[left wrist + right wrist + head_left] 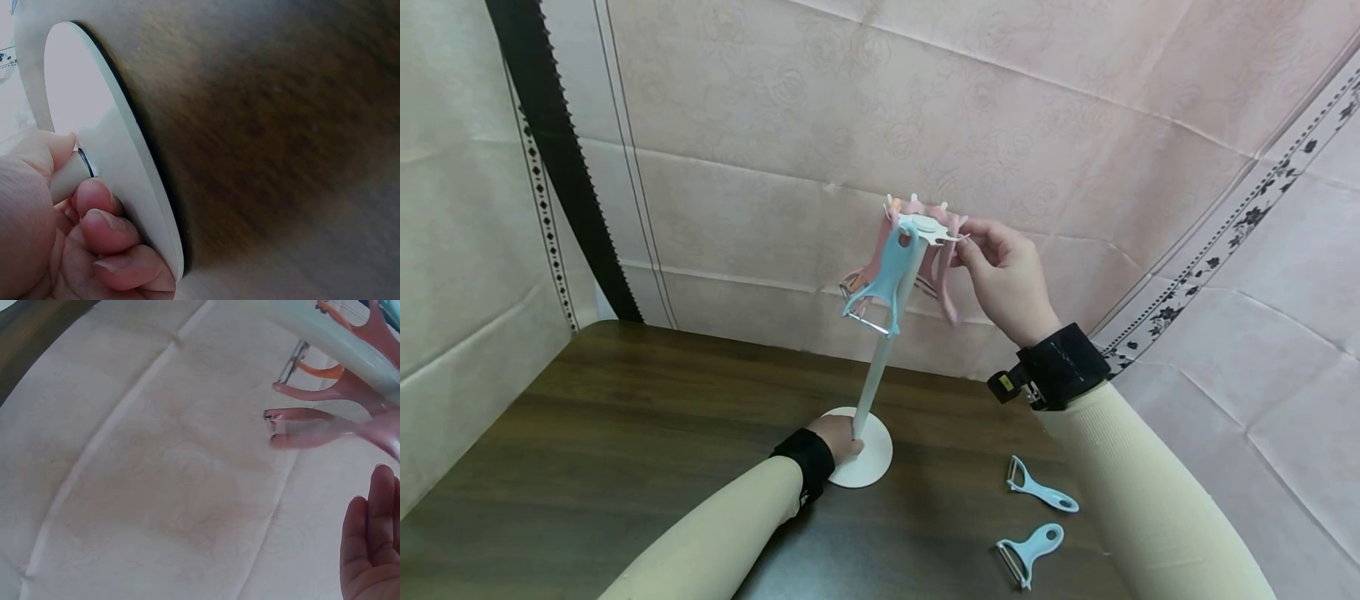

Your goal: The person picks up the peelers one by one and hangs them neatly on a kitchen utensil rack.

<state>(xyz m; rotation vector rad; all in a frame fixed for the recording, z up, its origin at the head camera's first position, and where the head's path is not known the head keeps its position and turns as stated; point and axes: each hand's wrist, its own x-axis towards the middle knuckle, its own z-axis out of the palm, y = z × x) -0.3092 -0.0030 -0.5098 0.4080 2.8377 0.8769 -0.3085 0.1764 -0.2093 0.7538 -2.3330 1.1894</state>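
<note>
A white stand (875, 375) with a round base (876, 467) and a hooked top ring stands on the table. My left hand (837, 437) grips its pole just above the base, fingers curled round it in the left wrist view. At the top, my right hand (1009, 275) pinches a pink peeler (947, 287) by its upper end, beside the hooks. A light blue peeler (891, 271) hangs on the near side. More pink peelers (868, 267) hang at the left and behind, one with an orange part. In the right wrist view, a pink peeler (312, 428) shows beyond the fingertips.
Two light blue peelers lie on the table's right side, one farther back (1045, 493) and one nearer (1036, 543). The dark wooden table (625, 433) meets a patterned cloth wall (760, 225) behind the stand. Another cloth (1285, 358) hangs at the right.
</note>
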